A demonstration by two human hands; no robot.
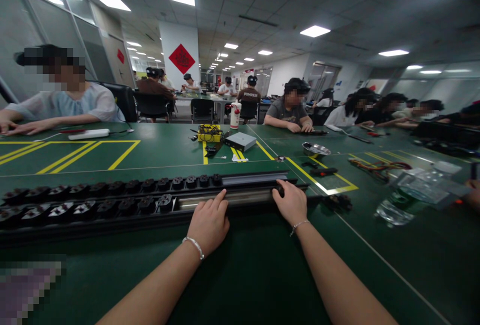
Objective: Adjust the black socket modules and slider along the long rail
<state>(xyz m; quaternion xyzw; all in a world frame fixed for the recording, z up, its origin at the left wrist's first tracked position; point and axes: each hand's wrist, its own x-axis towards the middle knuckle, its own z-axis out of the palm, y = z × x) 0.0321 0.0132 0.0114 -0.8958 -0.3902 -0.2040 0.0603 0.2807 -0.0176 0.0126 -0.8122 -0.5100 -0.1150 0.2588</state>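
Two long black power-track rails (90, 227) lie across the green table in front of me. Rows of black plug adapters (101, 207) sit in them on the left, while a shiny bare channel (240, 198) shows on the near rail's right part. My left hand (209, 221) rests at the near rail with its fingers stretched out, just right of the last adapter in that row. At the rail's right end, the thumb and forefinger of my right hand (292, 202) close around a small dark piece (279, 190), mostly hidden by the fingers.
Farther back are a yellow box with black cable (209, 133), a grey box (240, 141) and a white bottle (235, 116). A metal bowl (316, 150), coloured wires (378, 165) and a clear water bottle (401, 205) lie to the right. Several people sit around the tables.
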